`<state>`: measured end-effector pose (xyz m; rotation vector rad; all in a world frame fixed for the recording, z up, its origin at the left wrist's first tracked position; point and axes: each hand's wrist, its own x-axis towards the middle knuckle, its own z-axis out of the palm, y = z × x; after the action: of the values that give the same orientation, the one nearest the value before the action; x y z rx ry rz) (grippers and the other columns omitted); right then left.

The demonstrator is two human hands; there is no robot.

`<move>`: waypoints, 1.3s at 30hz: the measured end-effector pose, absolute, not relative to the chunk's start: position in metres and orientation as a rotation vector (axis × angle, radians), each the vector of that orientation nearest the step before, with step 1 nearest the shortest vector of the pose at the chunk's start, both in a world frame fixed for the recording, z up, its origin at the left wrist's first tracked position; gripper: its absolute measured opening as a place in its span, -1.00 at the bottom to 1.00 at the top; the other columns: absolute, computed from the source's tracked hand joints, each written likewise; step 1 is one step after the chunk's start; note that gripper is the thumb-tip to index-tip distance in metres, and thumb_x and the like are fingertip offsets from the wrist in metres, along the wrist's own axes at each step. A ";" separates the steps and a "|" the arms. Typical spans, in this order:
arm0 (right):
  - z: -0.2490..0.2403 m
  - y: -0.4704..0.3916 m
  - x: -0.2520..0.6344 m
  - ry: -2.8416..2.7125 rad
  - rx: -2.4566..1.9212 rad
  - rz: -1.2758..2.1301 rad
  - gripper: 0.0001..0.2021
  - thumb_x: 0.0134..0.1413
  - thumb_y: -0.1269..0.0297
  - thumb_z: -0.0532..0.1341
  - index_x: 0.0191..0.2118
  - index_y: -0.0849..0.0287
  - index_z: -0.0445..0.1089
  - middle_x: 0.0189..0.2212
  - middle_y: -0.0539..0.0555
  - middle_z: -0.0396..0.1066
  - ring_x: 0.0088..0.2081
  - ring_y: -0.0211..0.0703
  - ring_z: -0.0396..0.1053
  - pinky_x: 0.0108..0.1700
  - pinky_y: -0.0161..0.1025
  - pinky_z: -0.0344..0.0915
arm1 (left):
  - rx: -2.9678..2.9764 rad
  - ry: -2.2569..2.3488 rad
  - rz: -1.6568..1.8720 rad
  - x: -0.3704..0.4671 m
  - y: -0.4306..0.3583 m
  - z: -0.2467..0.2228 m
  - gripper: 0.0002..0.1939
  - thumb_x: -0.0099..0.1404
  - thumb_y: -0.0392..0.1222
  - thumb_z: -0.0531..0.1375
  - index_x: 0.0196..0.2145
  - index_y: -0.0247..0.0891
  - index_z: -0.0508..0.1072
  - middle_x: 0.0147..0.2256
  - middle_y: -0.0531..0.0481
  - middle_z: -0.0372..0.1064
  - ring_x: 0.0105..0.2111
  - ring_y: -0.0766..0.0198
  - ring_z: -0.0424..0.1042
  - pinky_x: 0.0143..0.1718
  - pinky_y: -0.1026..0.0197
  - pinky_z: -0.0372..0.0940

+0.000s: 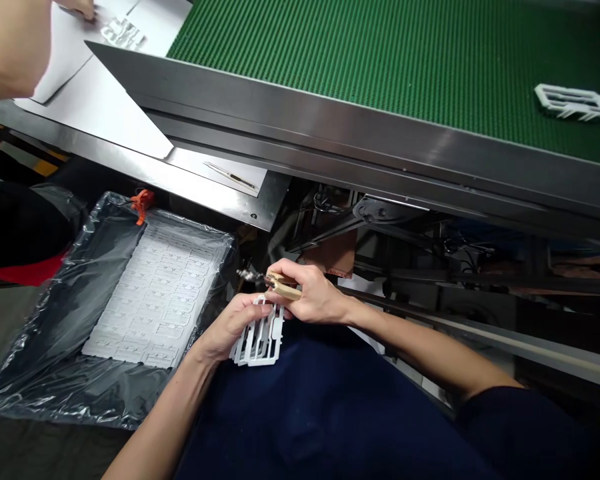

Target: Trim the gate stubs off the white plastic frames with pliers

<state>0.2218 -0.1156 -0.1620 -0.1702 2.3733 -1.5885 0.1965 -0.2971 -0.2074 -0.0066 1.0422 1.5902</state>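
Near my lap, my left hand (235, 321) is closed on several white plastic frames (264, 340), stacked and hanging below the fingers. My right hand (316, 291) grips a tool with tan handles (285, 287), which looks like pliers or cutters. Its dark metal end points left, above the frames, and is blurred. Both hands are close together, the right fingers just beside the top of the frames. Another white frame (573, 102) lies alone on the green conveyor belt (370, 53) at the upper right.
A plastic-lined bin (105, 260) at the left holds a white tray of parts (150, 300), with an orange clip (143, 203) on its rim. Tweezers (231, 175) lie on the metal table (205, 197). Another person's arm (15, 47) reaches in at the upper left, near white parts (123, 33). The conveyor's metal side (300, 120) crosses ahead.
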 end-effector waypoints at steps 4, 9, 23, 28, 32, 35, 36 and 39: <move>-0.170 -0.124 0.225 2.357 0.034 -1.705 -0.85 0.01 0.31 0.15 -0.25 0.17 0.23 -0.48 -0.10 0.25 -0.51 -0.39 0.18 -0.41 -0.41 0.14 | -0.069 0.998 1.609 0.199 -0.298 -0.209 -0.76 0.16 -0.12 0.20 -0.34 -0.38 0.51 -0.59 0.03 0.30 -0.63 0.44 0.18 -0.61 0.41 0.09; -0.173 -0.112 0.217 2.430 0.331 -1.693 -0.87 0.03 0.23 0.14 -0.32 0.16 0.23 -0.51 -0.10 0.24 -0.48 -0.36 0.20 -0.40 -0.39 0.14 | -0.151 0.965 1.638 0.198 -0.299 -0.205 -0.62 0.12 -0.13 0.24 -0.10 -0.34 0.46 -0.36 -0.09 0.45 -0.54 0.40 0.30 -0.55 0.40 0.21; -0.165 -0.134 0.235 2.408 0.382 -1.260 -0.58 -0.18 -0.06 0.26 -0.24 0.08 0.22 -0.44 -0.10 0.33 -0.41 -0.25 0.27 -0.39 -0.31 0.11 | -0.429 1.355 1.888 0.183 -0.277 -0.205 -0.66 0.10 -0.14 0.29 -0.17 -0.31 0.43 -0.41 0.00 0.45 -0.49 0.35 0.41 -0.46 0.37 0.31; -0.175 -0.132 0.232 2.189 0.419 -1.620 -0.62 -0.16 0.00 0.28 -0.27 0.13 0.27 -0.38 -0.04 0.36 -0.34 -0.22 0.32 -0.31 -0.28 0.20 | -0.461 1.236 1.955 0.180 -0.275 -0.203 -0.64 0.16 -0.05 0.24 -0.17 -0.36 0.42 -0.43 -0.04 0.44 -0.50 0.32 0.42 -0.46 0.33 0.35; -0.194 -0.116 0.230 1.436 0.510 -2.183 -0.71 -0.04 0.12 0.24 -0.25 0.17 0.24 -0.39 0.02 0.38 -0.36 -0.19 0.39 -0.29 -0.25 0.28 | -0.609 1.103 1.959 0.177 -0.282 -0.205 -0.61 0.25 0.01 0.12 -0.15 -0.40 0.42 -0.38 -0.10 0.44 -0.53 0.34 0.43 -0.51 0.33 0.37; -0.209 -0.108 0.232 0.924 0.600 -2.343 -0.76 0.05 0.16 0.15 -0.21 0.19 0.21 -0.37 0.08 0.40 -0.36 -0.17 0.41 -0.32 -0.25 0.30 | -0.669 1.027 1.956 0.174 -0.286 -0.204 -0.64 0.28 -0.04 0.08 -0.17 -0.42 0.42 -0.44 -0.09 0.43 -0.54 0.32 0.43 -0.53 0.33 0.37; -0.213 -0.106 0.233 0.814 0.628 -2.357 -0.77 0.08 0.16 0.10 -0.20 0.20 0.21 -0.37 0.10 0.40 -0.36 -0.16 0.41 -0.34 -0.26 0.30 | -0.671 1.011 1.950 0.174 -0.287 -0.203 -0.64 0.29 -0.04 0.07 -0.17 -0.42 0.42 -0.47 -0.08 0.42 -0.55 0.31 0.42 -0.52 0.31 0.38; -0.220 -0.106 0.235 0.619 0.717 -2.371 -0.76 0.18 0.17 -0.04 -0.20 0.21 0.22 -0.35 0.15 0.41 -0.36 -0.15 0.40 -0.38 -0.28 0.28 | -0.666 0.976 1.943 0.173 -0.287 -0.199 -0.64 0.28 -0.04 0.07 -0.18 -0.41 0.43 -0.49 -0.07 0.42 -0.57 0.31 0.41 -0.52 0.30 0.39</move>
<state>0.2349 -0.1059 -0.2198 0.7167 0.6190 -2.3706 0.1726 -0.2872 -0.1992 -0.6659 0.9763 1.9428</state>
